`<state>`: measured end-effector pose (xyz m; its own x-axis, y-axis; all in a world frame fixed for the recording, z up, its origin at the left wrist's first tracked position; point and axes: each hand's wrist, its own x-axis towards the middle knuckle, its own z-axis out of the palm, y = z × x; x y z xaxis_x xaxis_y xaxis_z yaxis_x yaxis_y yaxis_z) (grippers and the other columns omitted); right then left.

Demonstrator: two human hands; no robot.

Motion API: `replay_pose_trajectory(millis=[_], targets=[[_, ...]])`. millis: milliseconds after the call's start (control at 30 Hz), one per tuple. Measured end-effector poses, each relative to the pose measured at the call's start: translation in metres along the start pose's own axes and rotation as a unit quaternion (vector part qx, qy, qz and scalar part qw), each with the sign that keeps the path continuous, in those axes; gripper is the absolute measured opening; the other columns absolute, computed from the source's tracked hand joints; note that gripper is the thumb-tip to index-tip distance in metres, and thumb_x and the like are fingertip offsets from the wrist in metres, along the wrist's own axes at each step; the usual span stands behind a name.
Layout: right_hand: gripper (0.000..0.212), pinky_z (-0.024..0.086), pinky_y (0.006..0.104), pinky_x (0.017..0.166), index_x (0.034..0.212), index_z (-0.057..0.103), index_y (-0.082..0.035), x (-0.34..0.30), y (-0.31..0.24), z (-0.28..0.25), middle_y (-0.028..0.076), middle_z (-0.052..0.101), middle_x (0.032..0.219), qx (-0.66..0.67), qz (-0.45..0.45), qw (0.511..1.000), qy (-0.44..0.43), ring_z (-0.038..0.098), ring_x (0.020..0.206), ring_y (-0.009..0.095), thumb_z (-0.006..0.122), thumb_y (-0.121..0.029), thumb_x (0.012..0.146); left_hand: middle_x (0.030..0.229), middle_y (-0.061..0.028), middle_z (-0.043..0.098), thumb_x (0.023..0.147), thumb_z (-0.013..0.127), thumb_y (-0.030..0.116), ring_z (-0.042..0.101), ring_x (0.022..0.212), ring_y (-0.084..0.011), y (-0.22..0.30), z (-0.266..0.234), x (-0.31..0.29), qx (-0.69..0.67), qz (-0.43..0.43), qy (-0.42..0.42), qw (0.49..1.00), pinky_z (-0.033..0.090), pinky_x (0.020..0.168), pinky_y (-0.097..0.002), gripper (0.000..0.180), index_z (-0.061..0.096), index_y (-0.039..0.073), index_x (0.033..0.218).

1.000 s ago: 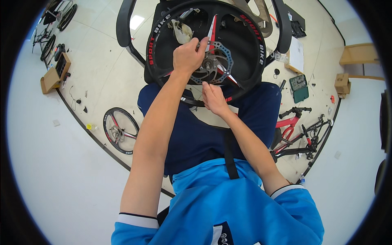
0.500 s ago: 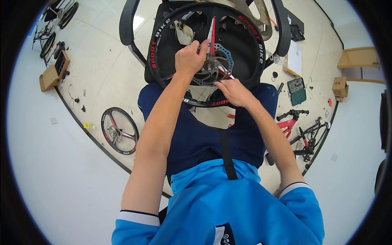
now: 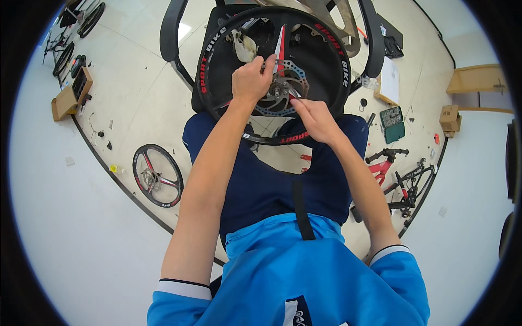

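Note:
A black bicycle wheel [image 3: 343, 87] with red and white lettering lies flat across the black chair seat, its near rim at my knees. A silver brake disc [image 3: 298, 70] sits at its middle, around the hub [image 3: 277, 89]. Over the disc's left edge, my left hand [image 3: 251, 81] is closed, fingers curled on the disc and thumb pointing away from me. My right hand [image 3: 315, 117] pinches with thumb and forefinger beside the hub, at the disc's lower right. What sits in that pinch is too small to make out. A crumpled whitish cloth or glove [image 3: 244, 48] shows between the spokes.
Chair armrests [image 3: 373, 41] flank the wheel. Left on the floor are a second wheel [image 3: 157, 175] and an opened cardboard box [image 3: 68, 103]. To the right lie a green tool case [image 3: 392, 125], a red bike frame [image 3: 382, 169], a black frame [image 3: 413, 187] and small loose parts.
My right hand has shifted slightly up toward the hub and turned a little. My left hand stays at the disc's left edge. The whole view has moved slightly.

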<state>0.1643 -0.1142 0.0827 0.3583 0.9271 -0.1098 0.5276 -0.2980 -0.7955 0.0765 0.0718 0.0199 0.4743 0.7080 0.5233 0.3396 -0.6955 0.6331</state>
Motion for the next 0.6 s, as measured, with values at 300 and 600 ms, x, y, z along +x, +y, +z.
replay_pose_trajectory(millis=[300, 600], targets=[[0.052, 0.036, 0.0344, 0.056, 0.074, 0.047, 0.002, -0.016, 0.036, 0.048, 0.005, 0.043, 0.060, 0.110, 0.084, 0.987, 0.078, 0.039, 0.058, 0.014, 0.046, -0.037, 0.108, 0.056, -0.0156, 0.060, 0.096, 0.065, 0.038, 0.063, 0.054, -0.0383, 0.000, 0.000, 0.002, -0.010, -0.003, -0.002, 1.000, 0.049, 0.050, -0.0473, 0.043, 0.055, 0.007, 0.066], [0.047, 0.045, 0.0457, 0.065, 0.082, 0.055, 0.006, -0.011, 0.025, 0.055, 0.026, 0.057, 0.071, 0.054, 0.086, 0.990, 0.097, 0.058, 0.069, 0.044, 0.048, -0.034, 0.106, 0.055, -0.0158, 0.060, 0.096, 0.065, 0.038, 0.063, 0.053, -0.0378, 0.000, 0.000, 0.003, -0.012, 0.001, 0.002, 1.000, 0.049, 0.050, -0.0471, 0.044, 0.055, 0.007, 0.066]])
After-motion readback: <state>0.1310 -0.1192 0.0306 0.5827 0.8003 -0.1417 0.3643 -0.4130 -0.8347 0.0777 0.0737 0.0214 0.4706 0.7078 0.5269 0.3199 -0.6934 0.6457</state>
